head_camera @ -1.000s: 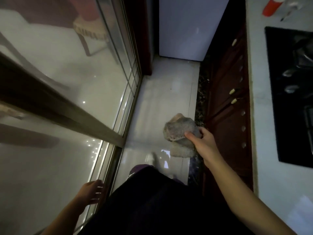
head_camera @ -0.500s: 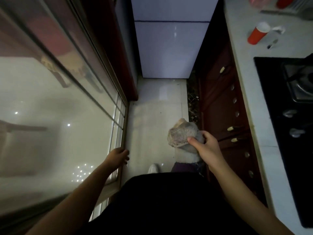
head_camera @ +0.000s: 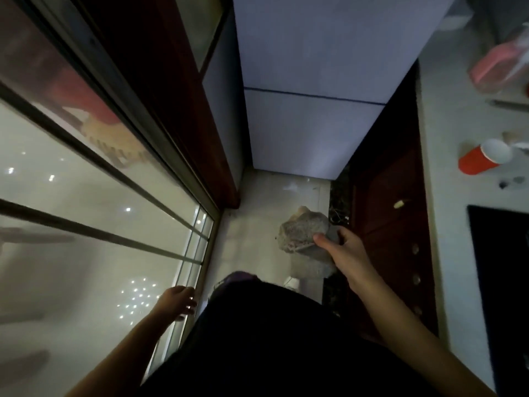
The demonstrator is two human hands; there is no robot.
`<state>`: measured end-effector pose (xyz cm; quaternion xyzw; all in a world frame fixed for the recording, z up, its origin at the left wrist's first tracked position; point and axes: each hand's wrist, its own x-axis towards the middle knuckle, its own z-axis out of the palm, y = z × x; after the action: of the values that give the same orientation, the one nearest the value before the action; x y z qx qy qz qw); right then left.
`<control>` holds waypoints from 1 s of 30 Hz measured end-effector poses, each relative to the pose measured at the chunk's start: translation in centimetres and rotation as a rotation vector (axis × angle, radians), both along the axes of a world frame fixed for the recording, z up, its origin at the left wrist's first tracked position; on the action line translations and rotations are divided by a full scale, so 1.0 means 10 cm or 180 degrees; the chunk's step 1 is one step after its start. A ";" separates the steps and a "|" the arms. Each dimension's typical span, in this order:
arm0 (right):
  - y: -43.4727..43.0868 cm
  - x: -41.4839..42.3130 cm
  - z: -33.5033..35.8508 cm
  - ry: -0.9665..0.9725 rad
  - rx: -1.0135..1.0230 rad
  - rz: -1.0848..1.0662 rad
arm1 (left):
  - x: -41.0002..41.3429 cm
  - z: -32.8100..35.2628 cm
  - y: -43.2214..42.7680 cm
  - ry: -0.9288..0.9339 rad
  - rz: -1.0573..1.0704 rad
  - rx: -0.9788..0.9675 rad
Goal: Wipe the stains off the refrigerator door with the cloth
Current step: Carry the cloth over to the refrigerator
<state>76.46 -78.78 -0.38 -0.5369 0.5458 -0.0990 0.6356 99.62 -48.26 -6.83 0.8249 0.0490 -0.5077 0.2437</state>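
A pale refrigerator (head_camera: 312, 81) stands straight ahead at the end of a narrow kitchen aisle, its two doors split by a dark horizontal seam. My right hand (head_camera: 345, 250) grips a crumpled grey cloth (head_camera: 303, 233), held out in front of me above the floor, still well short of the doors. My left hand (head_camera: 176, 300) hangs low at my left side by the frame of the glass door, fingers loosely spread and holding nothing. No stains are visible on the doors in this dim light.
A sliding glass door (head_camera: 100, 196) with dark frames runs along the left. Dark red cabinets (head_camera: 392, 224) and a light countertop (head_camera: 446, 224) line the right, with a red cup (head_camera: 481, 160), a pink container (head_camera: 498, 65) and a black hob (head_camera: 501, 282). Pale tiled floor (head_camera: 257, 224) lies between.
The view has tilted up and closed in on the refrigerator, which now fills more of the frame. My right hand keeps hold of the cloth; my left hand swings beside the glass door.
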 end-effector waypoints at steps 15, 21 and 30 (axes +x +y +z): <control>-1.77 1.63 0.04 0.0102 -0.0120 -0.0038 | 1.49 -0.14 -2.10 0.0080 -0.0134 -0.0196; -2.24 1.89 0.16 0.0008 -0.0200 -0.0412 | 2.18 0.13 -3.30 -0.0172 -0.0878 -0.0695; -2.88 2.26 0.88 -0.0513 -0.0920 -0.0132 | 2.49 1.09 -4.35 -0.0878 -0.1124 -0.1693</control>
<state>99.02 -107.61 8.44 -0.6017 0.4840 -0.2324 0.5913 124.52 -91.72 4.09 0.7891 -0.2619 -0.4207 0.3629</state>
